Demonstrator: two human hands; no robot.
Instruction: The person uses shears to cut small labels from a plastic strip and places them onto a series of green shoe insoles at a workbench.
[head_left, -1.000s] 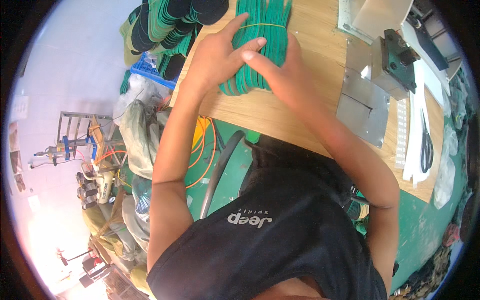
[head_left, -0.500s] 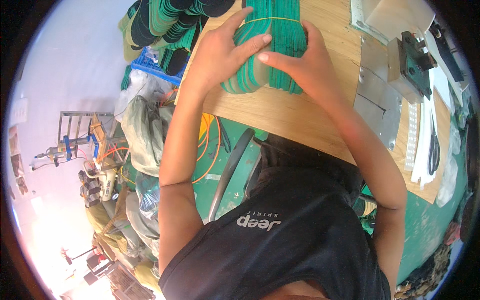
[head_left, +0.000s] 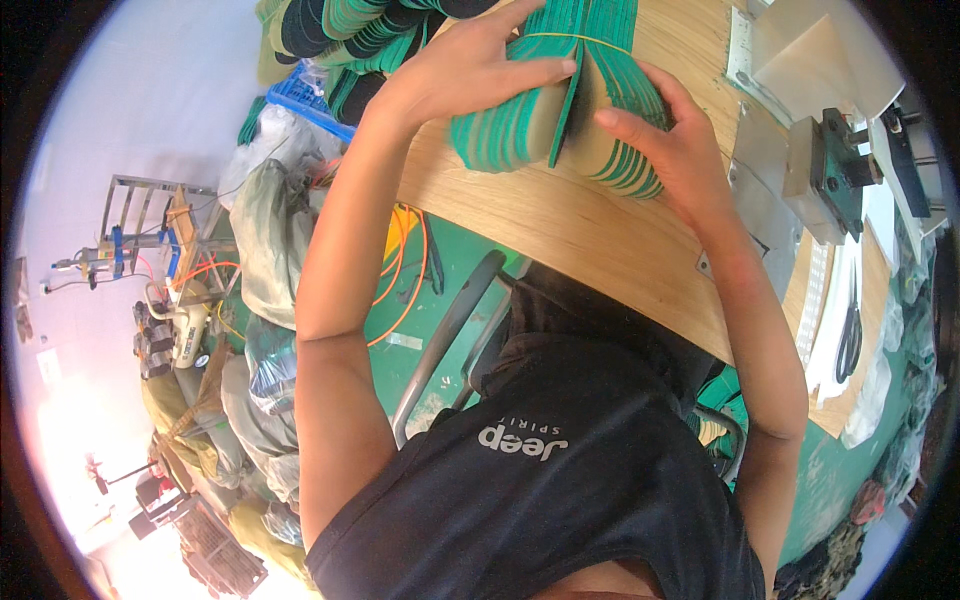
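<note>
A bundle of green-edged, tan-faced insoles (head_left: pixel 497 137) stands on the wooden table, its near ends fanned into two groups. A thin yellow rubber band (head_left: pixel 600 42) runs around it. One insole (head_left: pixel 568 112) sticks up in the gap between the groups. My left hand (head_left: pixel 470 72) grips the left group, thumb across its top and fingers along the far side. My right hand (head_left: pixel 683 140) clasps the right group, its thumb against a tan face and its fingers wrapped round the outer edge, partly hidden.
More stacked insoles (head_left: pixel 345 35) lie at the far left, by a blue crate (head_left: pixel 310 98). On the right stand a metal press block (head_left: pixel 828 175) and black-handled scissors (head_left: pixel 850 340). The wooden table's (head_left: pixel 560 225) near edge is before my body. Orange hose (head_left: pixel 422 290) hangs at left.
The near ends of the bundle have spread apart, opening a gap with one insole upright in it. My right hand has moved right with its group; my thumbs are farther apart.
</note>
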